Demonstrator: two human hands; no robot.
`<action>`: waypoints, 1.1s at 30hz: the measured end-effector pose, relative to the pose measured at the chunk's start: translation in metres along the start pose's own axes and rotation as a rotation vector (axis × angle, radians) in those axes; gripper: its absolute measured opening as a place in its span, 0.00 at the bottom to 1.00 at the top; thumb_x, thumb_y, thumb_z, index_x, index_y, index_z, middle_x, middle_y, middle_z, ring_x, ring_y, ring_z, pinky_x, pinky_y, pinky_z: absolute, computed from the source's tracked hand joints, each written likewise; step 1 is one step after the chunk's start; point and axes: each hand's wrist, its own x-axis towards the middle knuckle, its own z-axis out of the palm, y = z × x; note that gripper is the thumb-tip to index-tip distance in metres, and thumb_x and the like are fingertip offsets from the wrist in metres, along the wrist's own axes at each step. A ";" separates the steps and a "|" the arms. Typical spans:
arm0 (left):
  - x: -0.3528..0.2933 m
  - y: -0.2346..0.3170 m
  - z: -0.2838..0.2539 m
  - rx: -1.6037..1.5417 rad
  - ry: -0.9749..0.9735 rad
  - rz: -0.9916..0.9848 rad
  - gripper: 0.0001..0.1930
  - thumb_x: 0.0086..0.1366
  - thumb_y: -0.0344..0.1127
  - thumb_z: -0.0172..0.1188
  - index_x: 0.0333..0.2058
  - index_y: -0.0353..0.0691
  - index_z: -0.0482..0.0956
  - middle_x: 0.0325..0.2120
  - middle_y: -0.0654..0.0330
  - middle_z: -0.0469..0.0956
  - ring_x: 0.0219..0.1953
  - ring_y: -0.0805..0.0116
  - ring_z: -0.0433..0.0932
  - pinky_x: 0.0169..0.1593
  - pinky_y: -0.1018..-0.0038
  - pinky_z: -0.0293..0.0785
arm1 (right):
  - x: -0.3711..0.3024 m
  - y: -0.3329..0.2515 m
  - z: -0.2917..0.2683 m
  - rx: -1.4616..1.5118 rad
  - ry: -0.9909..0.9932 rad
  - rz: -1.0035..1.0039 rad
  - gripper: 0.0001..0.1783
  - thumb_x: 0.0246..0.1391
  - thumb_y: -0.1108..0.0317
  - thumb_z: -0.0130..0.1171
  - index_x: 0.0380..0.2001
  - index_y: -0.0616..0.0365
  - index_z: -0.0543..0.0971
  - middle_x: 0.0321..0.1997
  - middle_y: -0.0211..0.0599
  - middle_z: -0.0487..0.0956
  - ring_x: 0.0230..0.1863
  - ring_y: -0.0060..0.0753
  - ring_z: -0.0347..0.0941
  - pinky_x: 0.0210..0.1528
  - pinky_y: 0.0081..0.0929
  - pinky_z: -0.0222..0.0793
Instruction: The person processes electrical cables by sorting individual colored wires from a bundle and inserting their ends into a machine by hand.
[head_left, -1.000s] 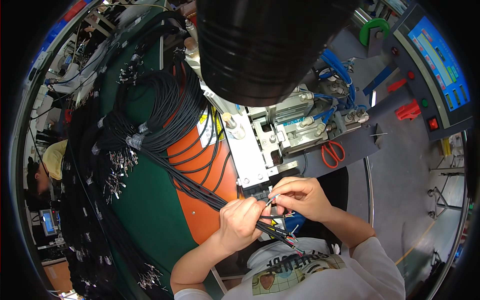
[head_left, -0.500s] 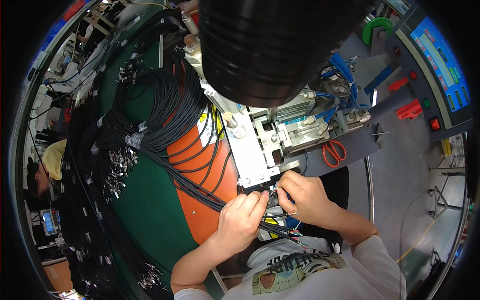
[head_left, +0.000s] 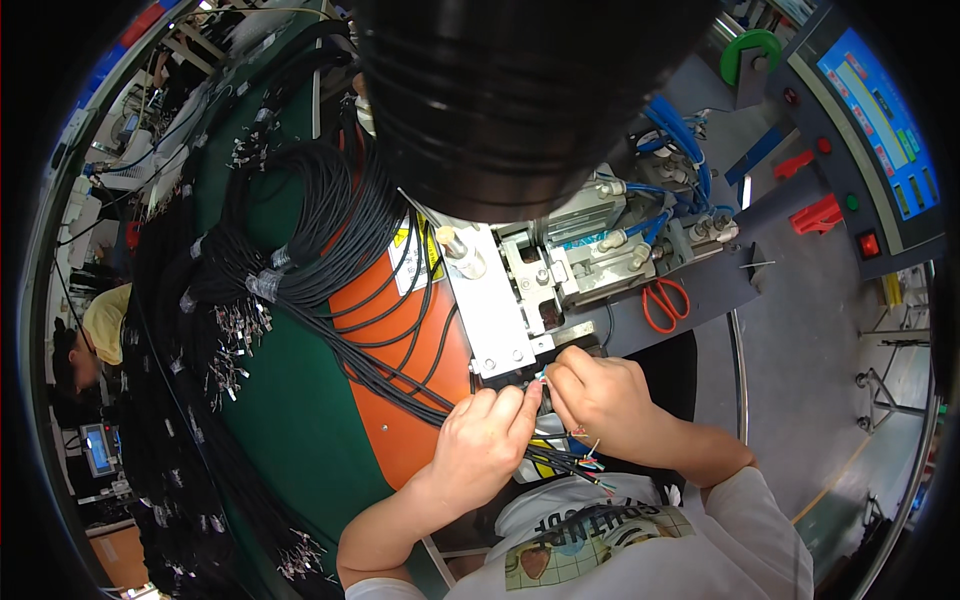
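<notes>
My left hand (head_left: 485,437) is closed, thumb and finger pinching the end of a black cable at the front of the metal fixture (head_left: 497,340). Right beside it, my right hand (head_left: 607,402) is closed on thin coloured wires (head_left: 542,377) at that cable's end; the fingertips hide most of them. Below both hands lie several black cables (head_left: 558,458) with red, green and white wire ends fanned out. They run left from there into a big coiled bundle of black cables (head_left: 310,200).
Orange-handled scissors (head_left: 665,305) lie on the grey machine bed right of the fixture. Pneumatic cylinders with blue hoses (head_left: 680,140) stand behind. A large black cylinder (head_left: 510,110) overhangs the fixture. A control screen (head_left: 885,130) is at far right. More cable bundles (head_left: 165,430) hang at left.
My right hand has shifted slightly left, and its fingertips now meet those of my left hand around the wires. The view has moved a little; the fixture appears slightly further left.
</notes>
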 end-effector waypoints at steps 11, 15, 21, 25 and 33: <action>0.006 -0.004 -0.005 0.014 -0.035 0.010 0.22 0.51 0.29 0.57 0.47 0.30 0.75 0.33 0.57 0.70 0.33 0.63 0.73 0.35 0.69 0.72 | -0.001 0.012 0.008 0.217 0.191 0.012 0.05 0.45 0.75 0.63 0.27 0.61 0.78 0.26 0.36 0.76 0.17 0.35 0.73 0.18 0.27 0.67; -0.009 -0.008 -0.002 -0.127 0.046 -0.107 0.24 0.44 0.24 0.60 0.45 0.34 0.78 0.35 0.57 0.73 0.36 0.61 0.73 0.37 0.68 0.70 | 0.008 0.021 0.005 0.410 0.021 0.140 0.04 0.45 0.74 0.62 0.27 0.63 0.78 0.20 0.36 0.75 0.15 0.29 0.71 0.19 0.23 0.66; -0.024 -0.012 0.002 -0.007 0.175 -0.169 0.19 0.44 0.23 0.61 0.39 0.34 0.79 0.30 0.59 0.73 0.30 0.64 0.71 0.33 0.69 0.62 | -0.004 0.014 0.001 0.464 -0.001 0.332 0.08 0.49 0.71 0.62 0.34 0.59 0.79 0.18 0.32 0.75 0.16 0.29 0.71 0.20 0.27 0.64; -0.022 -0.018 0.009 0.023 0.190 -0.198 0.17 0.48 0.23 0.61 0.40 0.32 0.78 0.27 0.58 0.73 0.27 0.62 0.71 0.32 0.68 0.63 | -0.005 0.008 -0.024 0.878 -0.248 0.269 0.22 0.48 0.73 0.64 0.48 0.56 0.76 0.30 0.30 0.78 0.20 0.20 0.69 0.23 0.21 0.63; -0.018 -0.008 -0.003 -0.386 0.252 0.061 0.13 0.53 0.26 0.66 0.38 0.33 0.76 0.25 0.52 0.76 0.24 0.61 0.77 0.26 0.69 0.70 | -0.011 0.004 -0.008 1.303 -0.131 0.434 0.07 0.55 0.77 0.58 0.38 0.66 0.79 0.34 0.34 0.78 0.27 0.14 0.74 0.28 0.13 0.68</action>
